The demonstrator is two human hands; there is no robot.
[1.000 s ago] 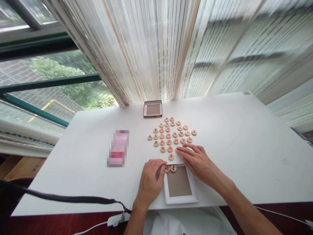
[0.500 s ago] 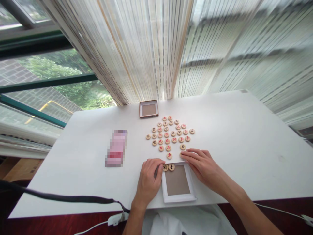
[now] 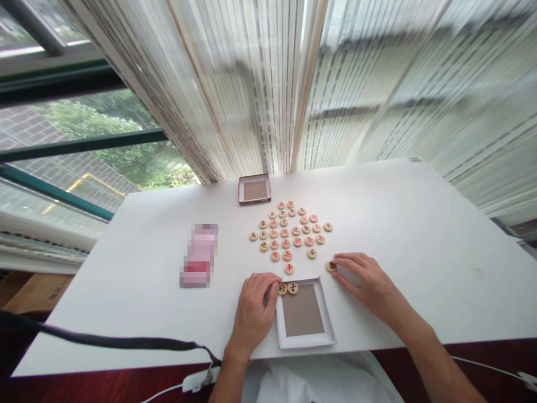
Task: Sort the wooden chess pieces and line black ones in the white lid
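Observation:
My right hand (image 3: pixel 369 282) pinches a round wooden xiangqi piece (image 3: pixel 330 266) with a black character, on the table right of the shallow white box (image 3: pixel 328 313). At the box's upper left corner, my left hand (image 3: pixel 257 305) has its fingers curled round the edge. Two black-marked pieces, one (image 3: pixel 292 288) beside the other (image 3: pixel 282 288), lie inside the box near those fingertips. Beyond the box spread several more pieces with red or black characters, among them a red one (image 3: pixel 289 268) close to its far edge and a black one (image 3: pixel 311 253).
A second shallow box part (image 3: pixel 255 190) with a brown rim lies at the table's back edge. To the left is a pinkish blurred item (image 3: pixel 199 255). A black strap (image 3: pixel 126 340) crosses the lower left. Curtains (image 3: pixel 251 84) hang behind the white table (image 3: pixel 419 252).
My right hand has slid rightward along the table with the xiangqi piece, away from the box's upper right corner. My left hand stays at the box corner.

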